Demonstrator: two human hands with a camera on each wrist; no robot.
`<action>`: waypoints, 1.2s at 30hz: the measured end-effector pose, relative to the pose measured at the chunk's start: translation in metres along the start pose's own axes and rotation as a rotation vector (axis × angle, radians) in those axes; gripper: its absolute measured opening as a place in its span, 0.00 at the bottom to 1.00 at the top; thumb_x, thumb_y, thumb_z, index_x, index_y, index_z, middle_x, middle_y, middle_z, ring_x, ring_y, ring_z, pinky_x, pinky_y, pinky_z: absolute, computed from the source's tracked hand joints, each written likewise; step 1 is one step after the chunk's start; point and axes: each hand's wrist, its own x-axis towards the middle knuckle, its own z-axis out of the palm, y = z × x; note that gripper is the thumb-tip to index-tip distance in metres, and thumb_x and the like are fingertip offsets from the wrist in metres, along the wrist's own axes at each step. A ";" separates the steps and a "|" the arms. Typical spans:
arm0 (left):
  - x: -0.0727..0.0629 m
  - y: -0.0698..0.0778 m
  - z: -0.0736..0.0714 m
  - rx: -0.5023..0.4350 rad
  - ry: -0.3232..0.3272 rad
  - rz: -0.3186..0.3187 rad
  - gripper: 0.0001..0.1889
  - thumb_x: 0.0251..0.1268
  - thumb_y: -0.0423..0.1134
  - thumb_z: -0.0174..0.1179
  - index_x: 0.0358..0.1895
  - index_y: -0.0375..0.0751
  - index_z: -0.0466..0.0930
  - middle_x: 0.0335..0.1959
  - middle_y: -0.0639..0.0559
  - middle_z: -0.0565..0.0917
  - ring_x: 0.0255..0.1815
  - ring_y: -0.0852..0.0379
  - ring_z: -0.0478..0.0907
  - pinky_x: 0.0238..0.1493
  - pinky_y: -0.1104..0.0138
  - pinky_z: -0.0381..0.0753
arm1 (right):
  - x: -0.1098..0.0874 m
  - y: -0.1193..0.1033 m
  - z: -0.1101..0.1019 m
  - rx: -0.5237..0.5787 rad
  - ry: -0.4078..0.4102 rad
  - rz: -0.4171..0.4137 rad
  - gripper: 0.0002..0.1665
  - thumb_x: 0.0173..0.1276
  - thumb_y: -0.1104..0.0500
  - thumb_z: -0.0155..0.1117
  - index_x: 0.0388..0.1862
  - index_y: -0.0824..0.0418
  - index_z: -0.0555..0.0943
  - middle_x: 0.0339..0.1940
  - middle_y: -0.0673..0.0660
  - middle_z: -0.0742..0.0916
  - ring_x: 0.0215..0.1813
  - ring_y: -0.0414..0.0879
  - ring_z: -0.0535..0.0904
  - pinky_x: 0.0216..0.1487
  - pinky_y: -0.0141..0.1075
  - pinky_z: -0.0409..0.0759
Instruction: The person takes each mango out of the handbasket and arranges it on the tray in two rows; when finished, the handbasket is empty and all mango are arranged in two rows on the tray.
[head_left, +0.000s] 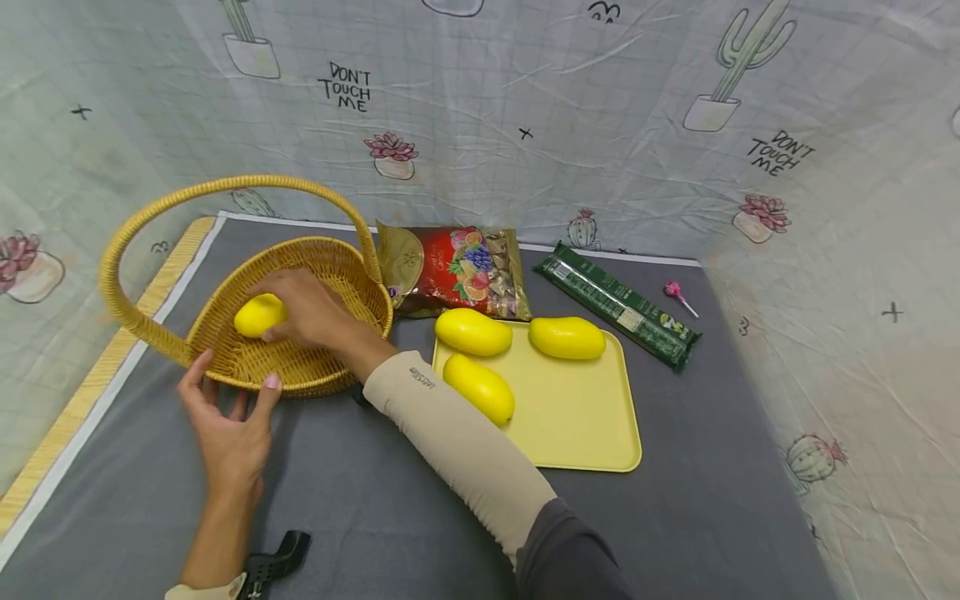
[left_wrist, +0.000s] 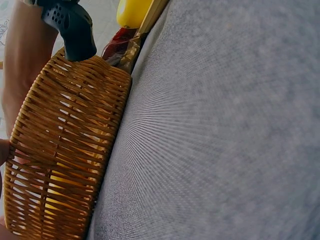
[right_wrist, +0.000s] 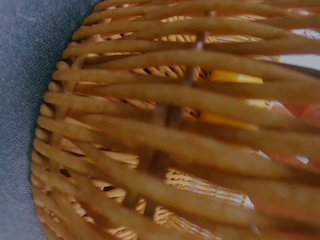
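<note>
A yellow wicker basket (head_left: pixel 330 387) with a tall arched handle stands at the left of the table. My right hand (head_left: pixel 303 308) reaches down into it, thumb and fingers around a yellow mango (head_left: pixel 258 317) near the basket's left inner wall. My left hand (head_left: pixel 228 425) holds the basket's near rim, its thumb and fingers spread apart along it. In the left wrist view, fingertips (left_wrist: pixel 3 151) show at the rim of the woven wall (left_wrist: pixel 60 125). Through the weave in the right wrist view, parts of the yellow mango (right_wrist: pixel 230 77) show.
A yellow tray (head_left: pixel 577 417) bears three mangoes (head_left: pixel 480 389) at its left and back. Behind it lie a red and gold candy bag (head_left: pixel 450 267), a long green packet (head_left: pixel 618 304) and a pink lollipop (head_left: pixel 674 290). A printed cloth (head_left: pixel 480 108) hangs behind the table.
</note>
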 end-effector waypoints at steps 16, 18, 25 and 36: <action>0.000 -0.003 0.000 -0.038 -0.010 0.010 0.46 0.65 0.31 0.73 0.81 0.58 0.57 0.86 0.56 0.52 0.88 0.52 0.46 0.87 0.48 0.48 | -0.004 0.002 0.007 -0.079 -0.038 0.055 0.34 0.70 0.42 0.75 0.74 0.35 0.78 0.72 0.43 0.79 0.73 0.41 0.71 0.66 0.31 0.74; 0.000 -0.004 0.000 -0.040 -0.004 0.013 0.46 0.64 0.31 0.73 0.81 0.58 0.57 0.86 0.56 0.52 0.88 0.52 0.47 0.87 0.48 0.48 | -0.008 0.000 0.006 -0.063 -0.040 0.072 0.34 0.69 0.42 0.76 0.73 0.35 0.78 0.71 0.42 0.80 0.73 0.41 0.71 0.64 0.31 0.75; 0.001 -0.005 -0.001 -0.032 0.007 0.019 0.46 0.64 0.31 0.73 0.80 0.58 0.57 0.85 0.57 0.53 0.87 0.52 0.47 0.86 0.49 0.50 | -0.031 -0.005 -0.007 -0.043 0.012 0.093 0.35 0.67 0.41 0.78 0.72 0.33 0.79 0.70 0.42 0.80 0.71 0.41 0.72 0.62 0.32 0.75; 0.000 -0.006 0.000 -0.040 0.015 0.023 0.46 0.63 0.30 0.73 0.80 0.57 0.58 0.85 0.57 0.54 0.87 0.52 0.49 0.86 0.49 0.50 | -0.093 -0.008 -0.038 0.001 0.204 0.038 0.37 0.64 0.41 0.80 0.72 0.38 0.80 0.66 0.47 0.83 0.63 0.42 0.73 0.57 0.31 0.75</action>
